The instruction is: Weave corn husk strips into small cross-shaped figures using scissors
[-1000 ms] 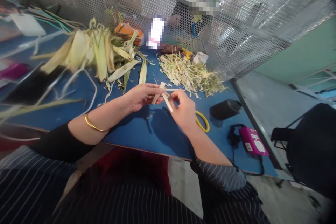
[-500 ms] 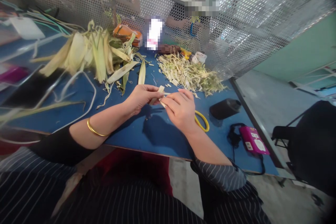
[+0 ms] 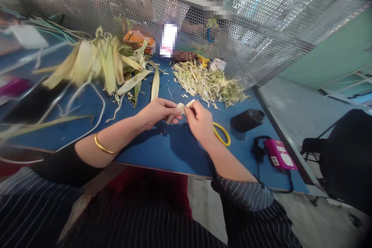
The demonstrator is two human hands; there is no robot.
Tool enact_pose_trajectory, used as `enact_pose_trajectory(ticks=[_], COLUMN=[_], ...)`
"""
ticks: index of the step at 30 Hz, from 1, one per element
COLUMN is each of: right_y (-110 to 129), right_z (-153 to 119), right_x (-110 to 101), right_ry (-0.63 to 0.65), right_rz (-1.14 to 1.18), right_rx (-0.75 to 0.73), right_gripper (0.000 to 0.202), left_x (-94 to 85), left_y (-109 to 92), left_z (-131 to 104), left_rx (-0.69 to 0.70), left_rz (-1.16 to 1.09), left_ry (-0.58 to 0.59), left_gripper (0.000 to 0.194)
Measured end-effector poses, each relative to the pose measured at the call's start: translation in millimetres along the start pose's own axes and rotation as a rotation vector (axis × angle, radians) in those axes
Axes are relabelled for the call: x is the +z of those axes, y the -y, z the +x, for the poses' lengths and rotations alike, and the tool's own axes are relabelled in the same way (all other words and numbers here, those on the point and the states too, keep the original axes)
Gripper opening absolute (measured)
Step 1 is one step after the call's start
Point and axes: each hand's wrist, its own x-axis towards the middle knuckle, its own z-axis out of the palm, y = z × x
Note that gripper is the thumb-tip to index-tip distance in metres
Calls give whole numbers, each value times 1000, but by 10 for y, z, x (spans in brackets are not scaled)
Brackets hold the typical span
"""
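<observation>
A small pale piece of husk (image 3: 180, 107) is pinched between the thumb and fingers of my left hand (image 3: 158, 113), with a flat end sticking out below. My right hand (image 3: 200, 122) meets it from the right and grips a pale strip of the husk (image 3: 190, 103) by thumb and fingertips. Both hands are just above the blue table. Behind them lies a heap of shredded husk (image 3: 207, 81); whole dried husks (image 3: 107, 62) are piled to the left, and one long leaf (image 3: 155, 84) points toward my left hand.
On the right are a black spool (image 3: 247, 120), a yellow ring (image 3: 223, 135) partly behind my right wrist, and a magenta box (image 3: 280, 154) with a black cable. A lit phone (image 3: 168, 39) and an orange item (image 3: 139, 41) stand by the mesh screen (image 3: 180, 7). White tubing (image 3: 101, 112) lies left.
My right hand's fingers have closed into a tighter pinch and turned, drawing the strip up and to the right. The piece in my left hand now looks more compact. The camera view has shifted slightly.
</observation>
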Motion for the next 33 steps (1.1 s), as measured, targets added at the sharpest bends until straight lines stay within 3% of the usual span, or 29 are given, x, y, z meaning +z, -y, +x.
enact_pose_trajectory(ticks=[9,17,24,31,33], right_y=[-52,-97,-97,-125,-112], right_z=[29,91,74,71,70], right_x=[49,54,39,71,42], right_ry=[123,185,179,164,76], right_rz=[237,587,498,368,297], right_rx=[140,294,229,151,101], right_gripper=[21,25,26,30,27], left_x=[86,17,12,89,88], left_y=[73,49,-4,23,33], left_z=[20,36,-6,1,17], left_rx=[106,-18,-38,46,52], left_rz=[15,-69,-65,-29,-61], left_ry=[-86,-63,-62,-107,-145], left_gripper=[21,24,29,20,19])
